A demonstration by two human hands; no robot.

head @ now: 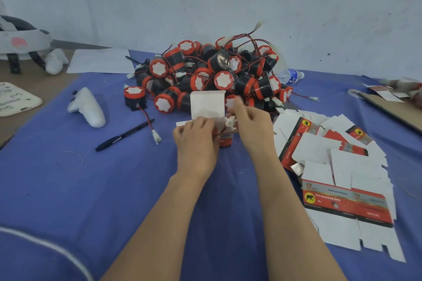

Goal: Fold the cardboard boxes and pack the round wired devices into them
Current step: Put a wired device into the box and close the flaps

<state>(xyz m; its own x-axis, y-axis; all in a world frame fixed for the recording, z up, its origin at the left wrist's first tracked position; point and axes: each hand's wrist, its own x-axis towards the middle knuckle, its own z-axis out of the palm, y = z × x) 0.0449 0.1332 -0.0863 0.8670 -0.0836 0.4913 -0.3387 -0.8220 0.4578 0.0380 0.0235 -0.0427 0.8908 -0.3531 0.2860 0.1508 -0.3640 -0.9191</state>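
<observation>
Head view: my left hand [196, 137] closed on box [225, 138], steadying it upright on tabletop [68, 189]; lid flap up. Right hand [249, 125] pinches white plug [230, 121], tucking red wire into box. Device inside, hidden. Risk: springy wire pops out, jams flap; thin card creases if squeezed. Pile [210, 75] behind: glossy black cylinders, red rims, ribbed white faces. Flat blanks [342, 178] right: matte white, printed red.

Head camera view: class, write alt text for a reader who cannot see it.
Two bare hands, left hand and right hand, tuck a white connector into an open box before a pile of red-and-black wired devices; flat boxes lie right.
</observation>
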